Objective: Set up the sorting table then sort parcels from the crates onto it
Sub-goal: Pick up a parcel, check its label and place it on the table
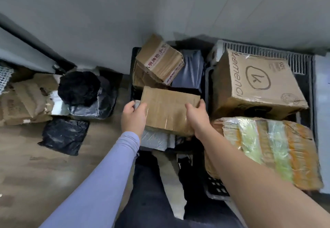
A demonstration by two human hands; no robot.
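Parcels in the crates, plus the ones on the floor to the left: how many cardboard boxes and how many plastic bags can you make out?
Cardboard boxes: 4 – the held box, the taped box, the big printed box, the yellow-taped box.
Grey plastic bags: 1.
Black plastic bags: 2.
Total: 7.
The torn cardboard at far left is not counted. Both hands, left hand and right hand, grip the held box.

Under you runs a wood-grain floor (pixel 26 165). A flat black plastic bag (pixel 64 136) lies on it, left of the dark crate (pixel 133 77). Beyond that bag sit a fuller black bag (pixel 89 93) and, farther left, a heap of torn cardboard (pixel 23 100). The crate stands against the grey wall.
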